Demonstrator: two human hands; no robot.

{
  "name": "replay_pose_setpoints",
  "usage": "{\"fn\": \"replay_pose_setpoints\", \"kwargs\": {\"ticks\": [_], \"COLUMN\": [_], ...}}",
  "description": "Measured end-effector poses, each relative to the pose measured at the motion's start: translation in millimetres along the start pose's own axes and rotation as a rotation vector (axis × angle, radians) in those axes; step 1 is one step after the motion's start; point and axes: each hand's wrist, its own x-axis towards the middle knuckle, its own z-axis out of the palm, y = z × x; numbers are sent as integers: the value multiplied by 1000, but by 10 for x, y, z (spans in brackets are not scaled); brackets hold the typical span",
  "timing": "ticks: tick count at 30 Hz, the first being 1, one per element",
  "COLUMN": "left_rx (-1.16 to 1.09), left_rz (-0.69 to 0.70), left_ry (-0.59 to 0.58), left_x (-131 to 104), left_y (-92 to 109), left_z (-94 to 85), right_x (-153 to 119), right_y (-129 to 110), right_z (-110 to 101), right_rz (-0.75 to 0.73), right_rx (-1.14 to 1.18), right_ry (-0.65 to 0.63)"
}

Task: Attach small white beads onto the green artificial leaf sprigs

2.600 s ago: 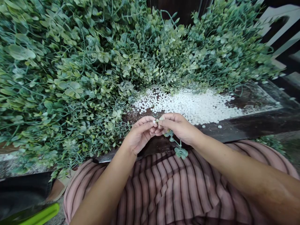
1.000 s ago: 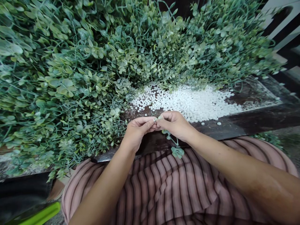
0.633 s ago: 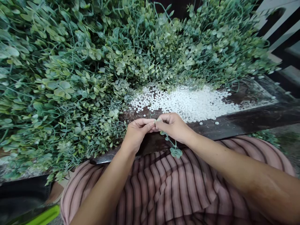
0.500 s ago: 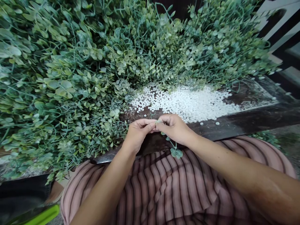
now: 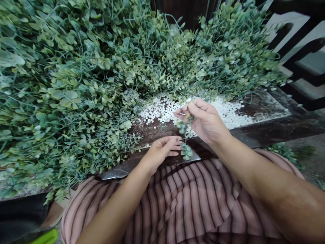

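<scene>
My right hand (image 5: 205, 118) is raised above the board, thumb and index finger pinched on the upper end of an artificial leafy sprig (image 5: 186, 151). The sprig's small green round leaves dangle below the fingers. Lower and to the left, my left hand (image 5: 164, 150) has its thumb pressed to the index finger, with the other fingers loosely bent beside the hanging leaves. What lies in that pinch is too small to make out. Small white pieces (image 5: 233, 115) are heaped on the dark wooden surface (image 5: 144, 134), partly behind my right hand.
A large mass of artificial greenery (image 5: 83, 81) covers the left and back of the surface. Dark wooden slats (image 5: 302, 64) stand at the right rear. A striped cloth (image 5: 177, 200) lies over my lap, and a bright green object (image 5: 45, 237) shows at lower left.
My hands were together at the fingertips and have parted. The right hand has risen with the sprig, whose leaves now hang between both hands; the left has moved slightly down.
</scene>
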Motion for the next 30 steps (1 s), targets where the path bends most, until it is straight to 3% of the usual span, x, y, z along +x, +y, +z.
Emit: {"fn": "replay_pose_setpoints", "kwargs": {"ticks": [4,8,12,24,27,30], "left_rx": [-181,-224,-192,-127,-39,196], "left_rz": [-17,53,119,216,252,408], "left_ry": [-78,-27,52,62,87,180], "left_x": [33,52,40,61,78,76], "left_y": [-34,-28,4,-1,-12,10], "left_z": [123,104,58,74,47,0], "right_x": [-81,-125,-113,-117,-121,-75], "right_y": [-21,-74,-141,-143,-132,-133], "right_z": [49,50,0,-33,-17,-44], "right_rz": [51,58,28,-45,-21,-15], "right_rx": [-11,-127,-240,-257,-304,-297], "right_ry": [-138,-281,-295,-445,-398,-209]}}
